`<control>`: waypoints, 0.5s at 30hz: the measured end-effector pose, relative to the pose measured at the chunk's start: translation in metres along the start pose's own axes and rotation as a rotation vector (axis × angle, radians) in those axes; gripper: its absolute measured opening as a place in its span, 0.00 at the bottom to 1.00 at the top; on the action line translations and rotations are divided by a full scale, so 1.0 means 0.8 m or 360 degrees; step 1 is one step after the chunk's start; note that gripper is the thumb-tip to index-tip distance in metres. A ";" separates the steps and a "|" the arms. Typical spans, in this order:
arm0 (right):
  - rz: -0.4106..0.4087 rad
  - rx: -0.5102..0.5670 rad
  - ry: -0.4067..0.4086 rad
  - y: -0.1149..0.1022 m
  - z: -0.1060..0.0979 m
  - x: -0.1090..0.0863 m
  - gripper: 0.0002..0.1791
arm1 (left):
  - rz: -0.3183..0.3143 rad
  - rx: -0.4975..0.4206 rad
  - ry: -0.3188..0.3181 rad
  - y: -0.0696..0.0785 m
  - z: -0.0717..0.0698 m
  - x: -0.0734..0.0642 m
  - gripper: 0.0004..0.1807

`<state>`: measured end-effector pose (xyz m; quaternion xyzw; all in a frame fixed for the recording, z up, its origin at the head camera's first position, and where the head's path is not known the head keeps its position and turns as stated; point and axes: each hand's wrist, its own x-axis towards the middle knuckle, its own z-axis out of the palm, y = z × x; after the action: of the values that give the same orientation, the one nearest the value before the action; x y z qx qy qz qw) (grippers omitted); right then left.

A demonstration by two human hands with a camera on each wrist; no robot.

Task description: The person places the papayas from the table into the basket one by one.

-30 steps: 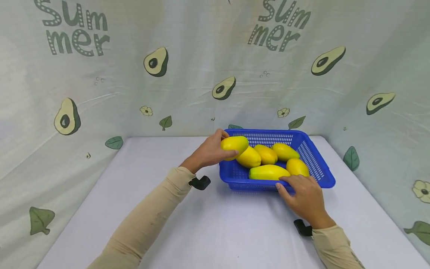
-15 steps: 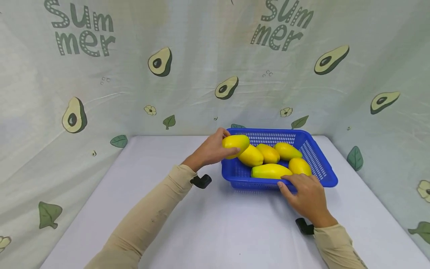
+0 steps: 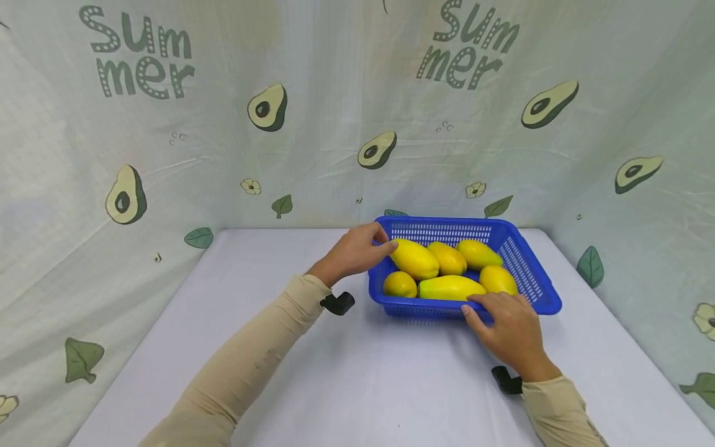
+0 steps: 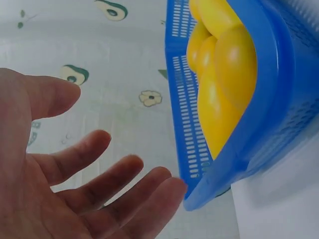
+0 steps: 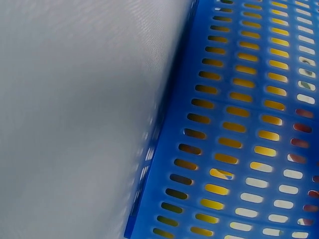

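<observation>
My left hand [image 3: 357, 251], fingers loosely spread and holding nothing, hovers at the left end of the blue plastic basket [image 3: 544, 285]. In the left wrist view its fingertips overlap the basket's rim. Several yellow mangoes lie in the basket: a rounded one [image 3: 400, 284] in the front left corner, a large one [image 3: 413, 259] behind it, and a long one [image 3: 451, 288] with a greenish end along the front wall. My right hand [image 3: 509, 326] grips the front rim, thumb outside and fingers over the edge. In the right wrist view, fingers show through the basket's slots.
The basket stands on a white-covered table [image 3: 357, 379], towards the back right. A pale cloth [image 3: 313, 155] printed with avocados hangs behind and along the sides. Black wrist cameras [image 3: 337, 303] sit below both wrists.
My left hand has let go of the mango it held over the basket's left side. A mango now lies in the front left corner. The right hand stays on the rim.
</observation>
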<state>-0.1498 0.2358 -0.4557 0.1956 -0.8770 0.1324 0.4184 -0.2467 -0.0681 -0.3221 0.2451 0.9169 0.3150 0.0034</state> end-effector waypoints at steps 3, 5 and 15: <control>-0.0009 -0.0003 0.0017 0.000 0.000 0.001 0.22 | 0.0026 0.0056 0.0007 -0.004 -0.005 -0.001 0.16; -0.0016 -0.0010 0.0019 0.001 -0.001 0.001 0.22 | 0.0033 0.0069 0.0010 -0.008 -0.008 0.000 0.16; 0.0187 0.0113 -0.0493 -0.006 -0.031 0.019 0.18 | -0.0069 0.0152 0.0041 -0.057 -0.027 -0.013 0.17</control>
<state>-0.1394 0.2377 -0.4284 0.1767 -0.9357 0.1557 0.2628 -0.2616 -0.1160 -0.3324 0.2210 0.9359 0.2739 -0.0133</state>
